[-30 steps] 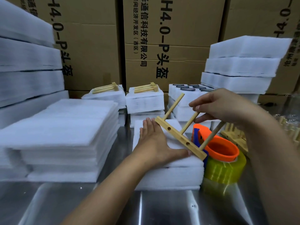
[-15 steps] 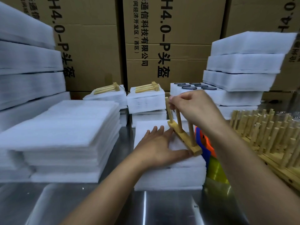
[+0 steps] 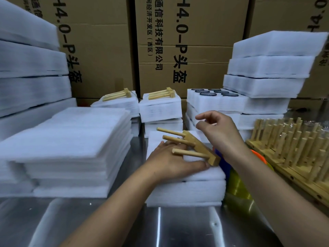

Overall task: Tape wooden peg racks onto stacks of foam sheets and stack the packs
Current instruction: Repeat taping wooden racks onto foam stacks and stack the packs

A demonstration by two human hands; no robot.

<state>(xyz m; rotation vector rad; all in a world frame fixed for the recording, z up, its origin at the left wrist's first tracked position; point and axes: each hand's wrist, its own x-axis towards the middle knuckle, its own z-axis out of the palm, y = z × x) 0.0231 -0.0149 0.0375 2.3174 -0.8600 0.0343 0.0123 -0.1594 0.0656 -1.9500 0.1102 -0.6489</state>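
Foam stack point(image 3: 185, 189) sits mid-worktop point(image 3: 160, 227), towards the near edge. Peg rack point(image 3: 201, 147) lies tipped on the stack's right side, pegs pointing left over the left hand point(image 3: 170, 157). Left fingers flat, pressing the foam. Right hand point(image 3: 219, 132) hovers over the rack's far end, fingers loosely spread, holding nothing.

Left hand point(image 3: 170, 163) flat, palm down; right hand point(image 3: 219, 134) raised, fingers loosely curled.

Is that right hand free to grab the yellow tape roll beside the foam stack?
Probably yes: the right hand looks empty and hangs near the tape roll, which stands uncovered beside the foam stack; only its own forearm crosses it.
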